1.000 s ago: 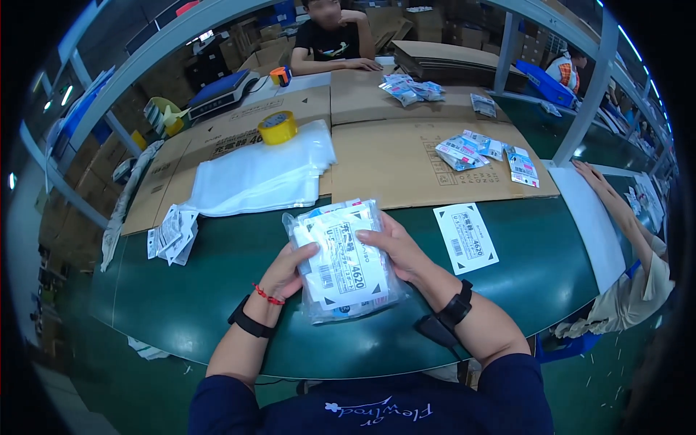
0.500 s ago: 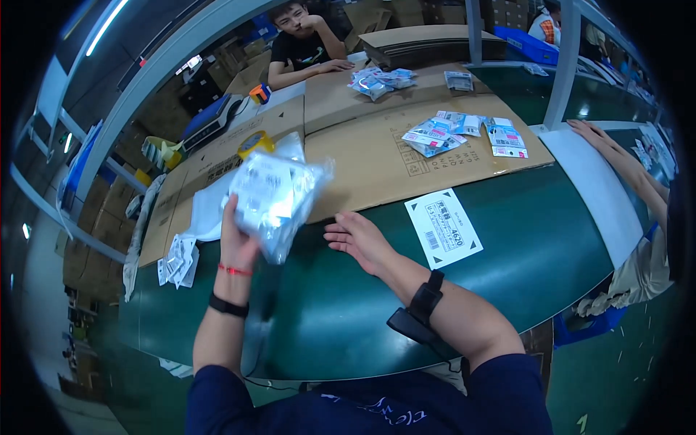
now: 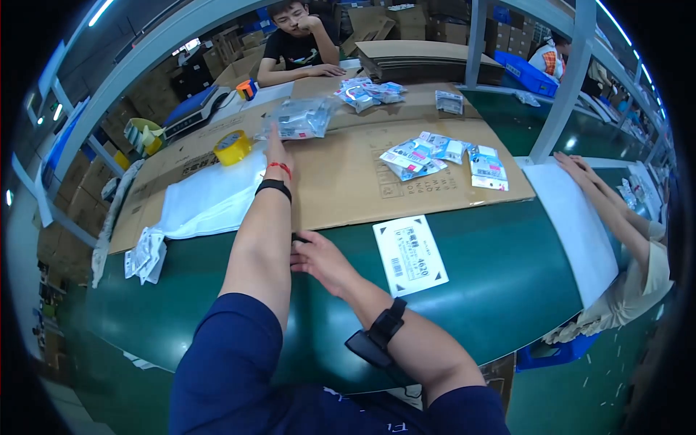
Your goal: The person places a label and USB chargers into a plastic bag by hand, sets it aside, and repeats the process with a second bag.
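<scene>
My left hand (image 3: 278, 151) reaches forward over the cardboard, its thumb up against the near left edge of a clear plastic bag (image 3: 303, 119) with packaged items inside; its other fingers are hidden by the bag. Near the cardboard's front edge, my right hand (image 3: 319, 261) is half curled. A small black thing (image 3: 298, 238) shows at its thumb and index finger, too little of it to name. To the right of this hand, a white printed label sheet (image 3: 411, 255) lies on the green tabletop (image 3: 493, 254).
On the cardboard sheet (image 3: 326, 192) lie a yellow tape roll (image 3: 232, 148), white bags (image 3: 210, 196) and blue-and-white packets (image 3: 417, 156). Folded packets (image 3: 147, 257) rest at left. A person (image 3: 301, 43) leans at the far side; another person's arms (image 3: 602, 192) are at right.
My left hand has carried the plastic bag forward, away from me, to the far part of the cardboard. My right hand stays by the cardboard's front edge. The whole view has shifted slightly.
</scene>
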`<action>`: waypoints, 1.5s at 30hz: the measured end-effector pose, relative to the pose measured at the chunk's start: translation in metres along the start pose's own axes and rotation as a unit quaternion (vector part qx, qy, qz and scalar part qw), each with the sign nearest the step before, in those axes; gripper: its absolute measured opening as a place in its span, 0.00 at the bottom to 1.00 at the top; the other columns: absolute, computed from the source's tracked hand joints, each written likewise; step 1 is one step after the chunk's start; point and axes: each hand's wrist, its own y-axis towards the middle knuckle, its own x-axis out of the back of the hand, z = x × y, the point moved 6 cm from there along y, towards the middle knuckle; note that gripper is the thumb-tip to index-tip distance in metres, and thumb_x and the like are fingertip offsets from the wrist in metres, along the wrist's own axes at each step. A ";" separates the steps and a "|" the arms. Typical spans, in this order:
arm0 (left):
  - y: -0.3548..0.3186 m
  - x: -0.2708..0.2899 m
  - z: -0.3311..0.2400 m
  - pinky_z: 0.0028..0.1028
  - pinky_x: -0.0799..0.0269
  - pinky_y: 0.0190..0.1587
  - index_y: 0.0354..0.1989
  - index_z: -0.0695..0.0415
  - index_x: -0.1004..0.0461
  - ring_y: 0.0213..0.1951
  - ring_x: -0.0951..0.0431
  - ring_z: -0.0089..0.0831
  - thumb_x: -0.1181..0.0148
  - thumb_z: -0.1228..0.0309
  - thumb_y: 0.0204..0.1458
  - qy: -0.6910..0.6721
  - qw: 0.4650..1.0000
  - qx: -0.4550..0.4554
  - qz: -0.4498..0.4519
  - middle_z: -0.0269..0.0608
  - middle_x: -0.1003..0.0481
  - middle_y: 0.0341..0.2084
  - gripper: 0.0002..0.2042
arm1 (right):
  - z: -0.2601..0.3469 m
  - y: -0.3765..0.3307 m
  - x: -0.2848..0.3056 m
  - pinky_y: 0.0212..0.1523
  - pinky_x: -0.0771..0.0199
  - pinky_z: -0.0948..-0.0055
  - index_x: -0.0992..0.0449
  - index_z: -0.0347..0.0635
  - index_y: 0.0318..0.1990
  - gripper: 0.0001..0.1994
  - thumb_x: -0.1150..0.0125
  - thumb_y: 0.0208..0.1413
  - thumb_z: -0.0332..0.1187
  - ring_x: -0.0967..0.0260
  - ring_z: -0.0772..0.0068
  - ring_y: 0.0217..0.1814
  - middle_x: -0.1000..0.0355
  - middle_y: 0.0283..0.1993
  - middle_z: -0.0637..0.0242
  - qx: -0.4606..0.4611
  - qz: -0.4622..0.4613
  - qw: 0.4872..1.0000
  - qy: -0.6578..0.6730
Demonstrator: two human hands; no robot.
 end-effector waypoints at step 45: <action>-0.114 -0.012 0.022 0.51 0.73 0.67 0.65 0.54 0.47 0.69 0.59 0.44 0.64 0.39 0.54 0.700 0.619 -0.297 0.193 0.47 0.50 0.66 0.37 | 0.004 0.001 0.005 0.49 0.29 0.70 0.39 0.35 0.53 0.17 0.55 0.54 0.21 0.31 0.70 0.46 0.31 0.47 0.62 0.009 -0.008 0.999 -0.042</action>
